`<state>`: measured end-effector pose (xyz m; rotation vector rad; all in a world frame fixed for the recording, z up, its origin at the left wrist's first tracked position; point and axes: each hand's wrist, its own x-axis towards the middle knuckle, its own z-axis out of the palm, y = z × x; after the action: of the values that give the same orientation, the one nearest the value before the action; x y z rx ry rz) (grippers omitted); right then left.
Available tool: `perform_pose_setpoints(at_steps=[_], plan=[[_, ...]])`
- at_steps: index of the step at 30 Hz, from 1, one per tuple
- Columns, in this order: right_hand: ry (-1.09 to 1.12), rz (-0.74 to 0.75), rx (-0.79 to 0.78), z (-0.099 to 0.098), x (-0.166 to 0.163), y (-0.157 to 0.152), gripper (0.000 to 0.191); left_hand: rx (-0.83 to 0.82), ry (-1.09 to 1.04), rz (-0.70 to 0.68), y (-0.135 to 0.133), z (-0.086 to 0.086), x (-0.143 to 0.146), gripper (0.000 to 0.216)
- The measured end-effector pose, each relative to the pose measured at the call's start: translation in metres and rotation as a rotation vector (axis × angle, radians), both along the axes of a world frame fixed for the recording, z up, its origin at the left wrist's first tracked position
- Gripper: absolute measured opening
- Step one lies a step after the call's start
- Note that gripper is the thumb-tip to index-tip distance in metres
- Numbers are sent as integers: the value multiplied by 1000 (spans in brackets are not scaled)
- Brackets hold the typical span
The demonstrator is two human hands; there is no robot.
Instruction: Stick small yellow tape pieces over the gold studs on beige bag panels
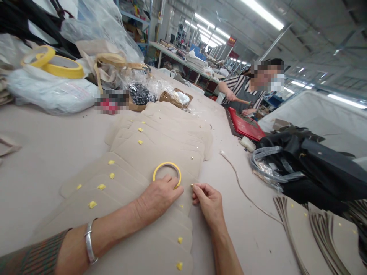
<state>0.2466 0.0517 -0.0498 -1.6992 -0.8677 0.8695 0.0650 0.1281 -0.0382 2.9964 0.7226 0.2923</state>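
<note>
My left hand point(159, 196) lies on a row of overlapping beige leather panels point(149, 152), its fingers curled over the near edge of a small yellow tape ring point(167, 168) that rests on them. Close beside it, my right hand point(208, 200) pinches a tiny gold stud point(192, 185) at the right edge of a panel. Small yellow tape squares point(101, 186) and gold studs dot the panels. A silver bangle circles my left wrist.
Large yellow tape rolls point(56, 63), plastic bags and a box of hardware point(174, 97) crowd the far left. A person at the far right hammers on a red piece point(246, 128). Black bags point(309, 160), a cord point(243, 187) and stacked beige pieces point(318, 233) lie right.
</note>
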Motion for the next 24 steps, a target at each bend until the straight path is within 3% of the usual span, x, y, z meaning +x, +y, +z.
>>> perform_pose_setpoints(at_steps=[10,15,21,24], plan=[[-599,81,6,0,-9,10,24,-27,-49,8,0,-9,0,10],[-659,-4,-18,-6,-5,1,25,-47,-39,4,1,-13,-3,12],[-757,79,105,-11,-6,-6,23,-78,-46,0,0,-11,-3,16],[-820,73,90,-10,-10,0,26,-66,-44,-8,1,-5,-5,15]])
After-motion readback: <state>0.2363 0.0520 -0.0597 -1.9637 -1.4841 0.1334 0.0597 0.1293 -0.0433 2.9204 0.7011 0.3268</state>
